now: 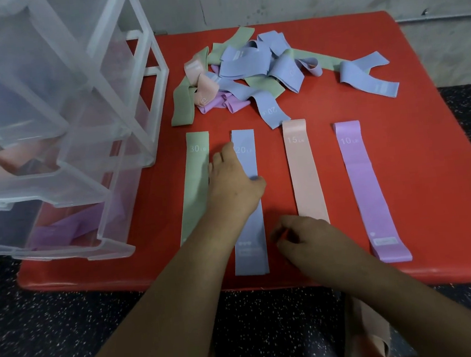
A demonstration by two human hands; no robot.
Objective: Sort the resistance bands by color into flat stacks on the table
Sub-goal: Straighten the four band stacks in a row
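Observation:
On the red table [420, 176] lie flat bands in a row: a green band [193, 188], a blue band [252, 229], a pink band [304, 171] and a purple band [367, 182]. My left hand [233, 184] rests palm down across the blue band, fingers spread and reaching toward the green one. Just off the blue band's lower right edge, my right hand [303, 236] hovers with fingers loosely curled and nothing visible in them. A tangled pile of bands [249, 69] in mixed colours sits at the back, with a loose blue band [365, 74] to its right.
A clear plastic drawer unit [58, 133] stands on the table's left side, its drawers pulled out with pink and purple bands inside. A grey wall runs behind the table. Dark speckled floor [77, 317] lies below the front edge.

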